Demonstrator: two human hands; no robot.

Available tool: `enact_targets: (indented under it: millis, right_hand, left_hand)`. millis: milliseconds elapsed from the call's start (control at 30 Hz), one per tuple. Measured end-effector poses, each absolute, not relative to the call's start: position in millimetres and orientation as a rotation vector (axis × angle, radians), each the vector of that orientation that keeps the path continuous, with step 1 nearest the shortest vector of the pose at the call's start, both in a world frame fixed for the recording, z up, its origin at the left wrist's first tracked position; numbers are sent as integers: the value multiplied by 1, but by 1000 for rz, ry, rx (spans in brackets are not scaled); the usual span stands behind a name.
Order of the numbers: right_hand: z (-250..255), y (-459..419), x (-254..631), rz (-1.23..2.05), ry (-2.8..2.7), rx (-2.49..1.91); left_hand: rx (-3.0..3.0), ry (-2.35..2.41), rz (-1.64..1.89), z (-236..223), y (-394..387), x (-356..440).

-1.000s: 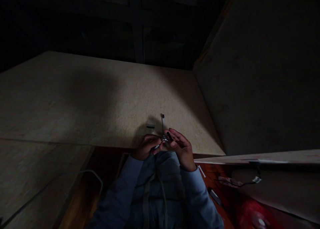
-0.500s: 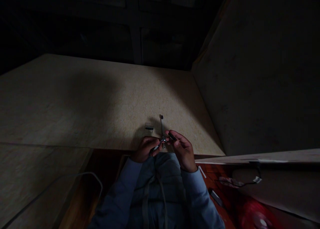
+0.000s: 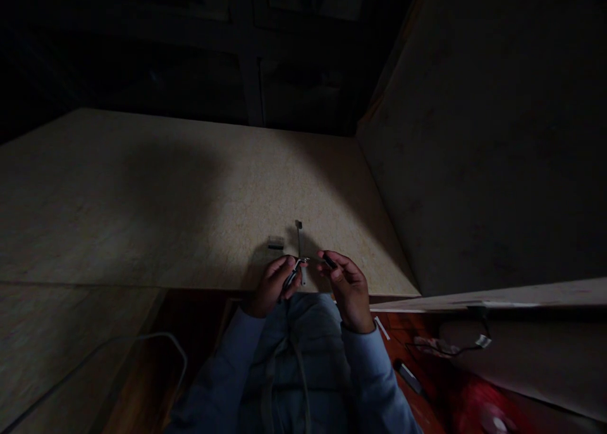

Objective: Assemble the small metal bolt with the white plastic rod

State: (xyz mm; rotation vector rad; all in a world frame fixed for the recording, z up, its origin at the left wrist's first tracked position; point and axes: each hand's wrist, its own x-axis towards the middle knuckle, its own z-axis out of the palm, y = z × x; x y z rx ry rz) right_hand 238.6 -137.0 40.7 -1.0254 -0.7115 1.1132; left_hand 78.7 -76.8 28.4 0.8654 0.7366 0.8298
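Observation:
Near the front edge of the table, my left hand [image 3: 275,285] is closed round a small tool with a shiny metal tip and what look like dark and pale handles [image 3: 293,276]; its exact kind is too dim to make out. To its right, my right hand [image 3: 349,288] pinches a short dark stick-like piece [image 3: 328,259] between thumb and fingers. A gap separates the tool's tip from this piece. Beyond the hands, a thin rod with a small dark end [image 3: 298,225] lies on the table, its near part hidden behind the tool. Left of it rests a small clear-and-black item [image 3: 275,243].
The pale table [image 3: 199,219] has a wall panel [image 3: 474,168] along its right side. A grey cable [image 3: 142,337] crosses a lower surface at left. On the reddish floor at right lie a dark and grey object [image 3: 408,377] and a red bundle [image 3: 484,402].
My two hands have drawn slightly apart, so the tool's tip and the dark piece now stand clear of each other. The whole view has shifted a little.

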Motion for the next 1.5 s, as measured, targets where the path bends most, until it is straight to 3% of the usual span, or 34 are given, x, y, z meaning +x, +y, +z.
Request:
enact_targets:
  millis: [733, 1500]
  right_hand:
    - [45, -144, 250, 980, -643, -1211]
    - [50, -146, 260, 764, -775, -1359]
  left_hand:
    - [647, 682, 910, 53, -80, 99]
    - [1191, 1076, 1041, 85, -59, 96]
